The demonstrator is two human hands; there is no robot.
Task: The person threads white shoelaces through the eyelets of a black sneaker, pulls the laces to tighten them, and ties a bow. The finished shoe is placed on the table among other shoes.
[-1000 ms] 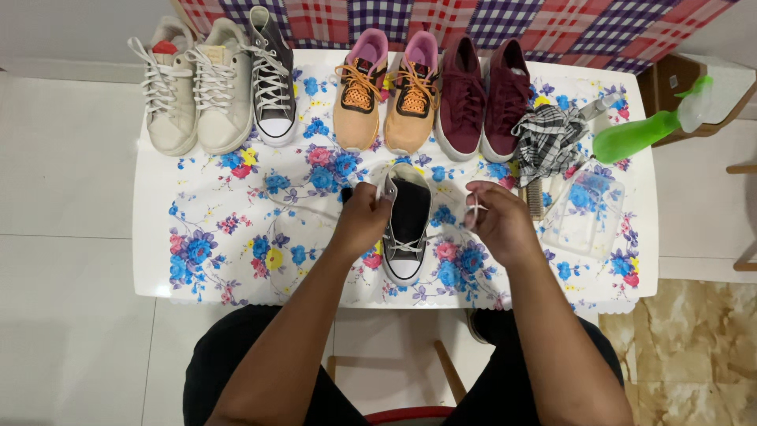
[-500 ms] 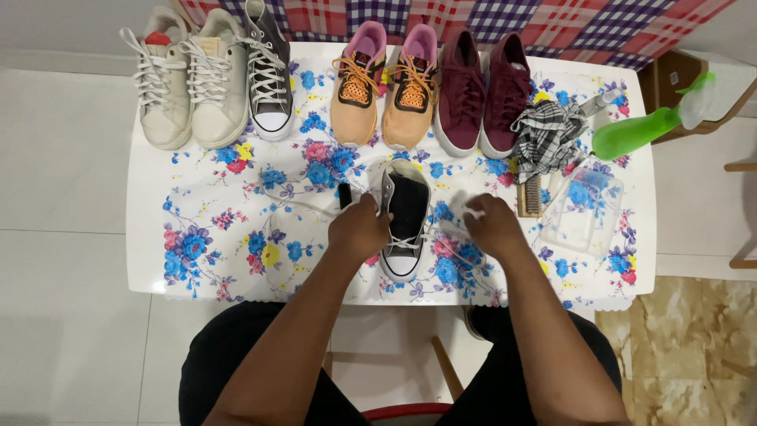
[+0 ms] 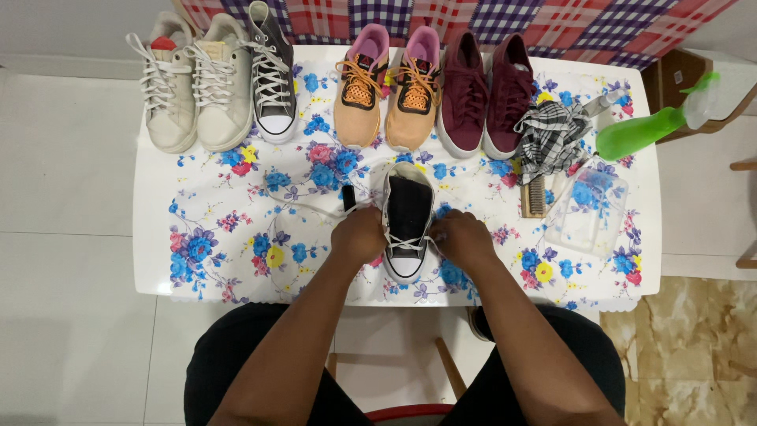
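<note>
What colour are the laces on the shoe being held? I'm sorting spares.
White laces, seen in the head view.

White table (image 3: 197,268) under a blue-flowered cover, standing on pale floor tiles (image 3: 63,197). Behind the table, checked red and purple cloth (image 3: 552,24). Right of the table, a wooden stand (image 3: 678,79); below that, marbled beige flooring (image 3: 686,355). Even, bright light.

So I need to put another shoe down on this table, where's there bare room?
The widest free patch of the floral table is front left, below the white sneakers and left of the left hand. A narrower strip runs between the right hand and the clear tray. The back row and right end, by the checked cloth and green spray bottle, are crowded.
</note>
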